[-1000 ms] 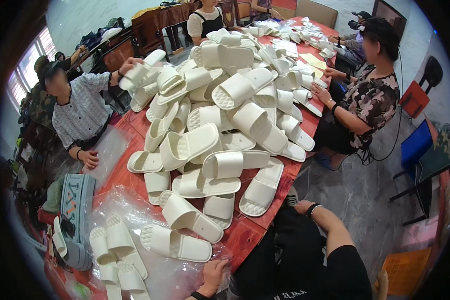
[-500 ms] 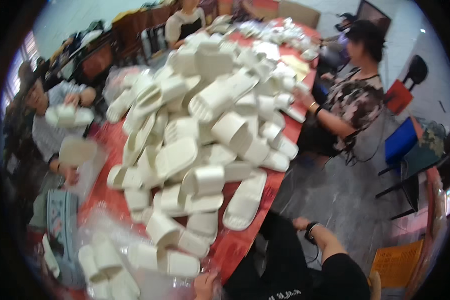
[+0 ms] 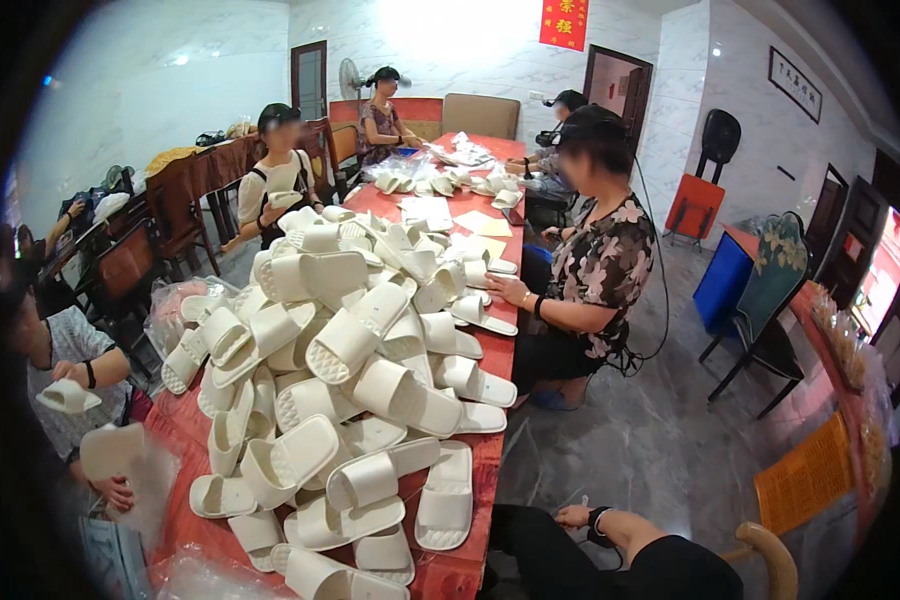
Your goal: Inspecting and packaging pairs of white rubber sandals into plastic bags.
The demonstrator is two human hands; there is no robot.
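My right hand point(image 3: 572, 515) rests by my dark-trousered knee, to the right of the table. Its fingers look loosely stretched, and I see nothing held in them. A dark band circles that wrist. My left hand is out of view. A large heap of off-white slippers point(image 3: 405, 395) covers much of the red-topped table point(image 3: 475, 560). One slipper point(image 3: 444, 497) lies sole down along the near right edge, the closest one to my right hand. Another slipper point(image 3: 335, 578) is cut off by the lower edge of the picture, beside a clear plastic bag point(image 3: 215, 578).
At the left a person point(image 3: 90, 350) holds a slipper point(image 3: 69, 396) and a clear bag with a pale sole-shaped piece. Another person point(image 3: 595, 240) sits along the right side, a hand at the heap. More people work farther back. A green chair point(image 3: 770, 290) stands at the right.
The view has tipped up, so the far wall shows and the near slippers have slid lower. My left hand, earlier by the plastic bag at the near edge, has left the picture.
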